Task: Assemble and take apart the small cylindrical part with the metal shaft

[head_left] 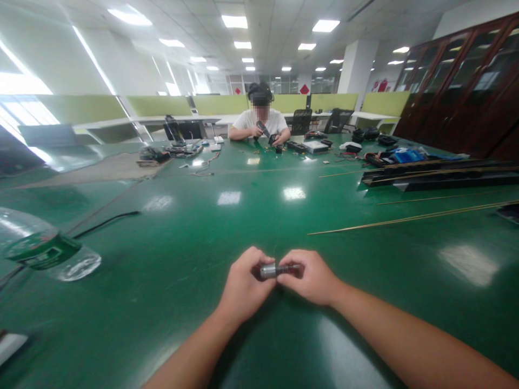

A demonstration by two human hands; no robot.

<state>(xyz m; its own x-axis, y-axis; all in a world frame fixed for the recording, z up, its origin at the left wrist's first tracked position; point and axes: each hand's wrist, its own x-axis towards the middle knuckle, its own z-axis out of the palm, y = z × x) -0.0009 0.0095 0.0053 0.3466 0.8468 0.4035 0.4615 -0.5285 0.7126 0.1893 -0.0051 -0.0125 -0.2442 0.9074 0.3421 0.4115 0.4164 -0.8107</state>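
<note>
A: What does the head view show at the hands?
B: At the lower centre of the frame, the left hand point(245, 283) has its thumb and fingers clamped on the wide silver end of a metal piece point(268, 270). The right hand point(311, 276) pinches the piece's narrower, darker shaft, and its fingertips nearly meet the silver end.
A: So where is the piece, exactly?
B: Between the two hands, lying roughly level across the frame, over the green bench point(194, 232). I can't tell whether it touches the surface.
A: And to the left?
B: A clear bottle point(51, 251) with a green label lies on its side at the left edge, a black cable point(107, 220) running just beside it.
A: The right side?
B: Thin yellowish rods point(365, 225) slant from right of centre to the right edge. Above them are long black channels point(438, 176), with a blue item point(406, 155) just behind.
A: Anyone else?
B: At the upper centre, a person in a white shirt point(279, 120) sits across the bench, holding a dark tool point(263, 128).
</note>
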